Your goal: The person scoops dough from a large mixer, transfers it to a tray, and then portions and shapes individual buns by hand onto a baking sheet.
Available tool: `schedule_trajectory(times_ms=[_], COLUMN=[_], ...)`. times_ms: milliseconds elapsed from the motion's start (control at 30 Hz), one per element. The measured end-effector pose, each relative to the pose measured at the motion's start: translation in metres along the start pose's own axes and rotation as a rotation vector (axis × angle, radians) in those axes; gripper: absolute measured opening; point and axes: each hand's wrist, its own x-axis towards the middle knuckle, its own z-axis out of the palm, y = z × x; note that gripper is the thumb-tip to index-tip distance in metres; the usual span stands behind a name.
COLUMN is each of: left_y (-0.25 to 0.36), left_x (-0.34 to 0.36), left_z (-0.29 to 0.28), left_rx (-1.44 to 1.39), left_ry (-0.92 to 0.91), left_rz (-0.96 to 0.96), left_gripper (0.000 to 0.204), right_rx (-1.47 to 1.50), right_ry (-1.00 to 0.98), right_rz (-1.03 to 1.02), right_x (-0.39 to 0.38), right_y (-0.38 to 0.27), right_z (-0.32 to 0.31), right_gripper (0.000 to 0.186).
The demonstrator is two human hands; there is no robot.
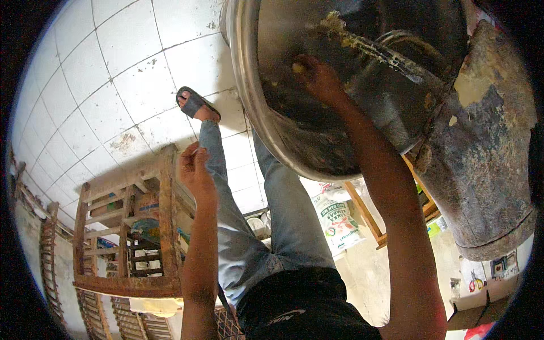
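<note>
A large steel mixing bowl (243,73) fills the upper right. A mixing arm (396,62) inside it is caked with pale yellowish dough. My right hand (314,79) reaches into the bowl, fingers curled on a small yellowish lump (298,68). My left hand (195,170) is raised over my jeans, left of the bowl, fingers closed around something small that I cannot make out. My sandalled foot (198,105) rests on the tiled floor beside the bowl.
A worn, crusted machine body (481,158) stands at right. A wooden slatted rack (127,283) is at lower left, more racks (51,260) behind it. A white printed sack (340,226) and a wooden frame (365,215) lie under the bowl's side. Scissors (476,280) show at lower right.
</note>
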Motion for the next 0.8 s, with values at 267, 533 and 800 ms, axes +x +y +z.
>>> schedule_trajectory(times_ms=[267,533,800], left_y=[0.026,0.001,-0.004], left_x=[-0.005,0.019,0.011], left_z=[-0.01,-0.08,-0.078], left_rx=[0.025,0.124,0.246], left_ry=[-0.121,-0.07,-0.086], left_rz=[0.002,0.008,-0.051], left_gripper=[0.025,0.024,0.024], right_rx=[0.932,0.797,0.514], right_ry=[0.948,0.961,0.859], right_rz=[0.615,0.608,0.567], right_x=[-0.021,0.057,0.069], right_y=[0.084,0.151,0.163], right_z=[-0.046,-0.088,-0.07], right_gripper=[0.047,0.047,0.047])
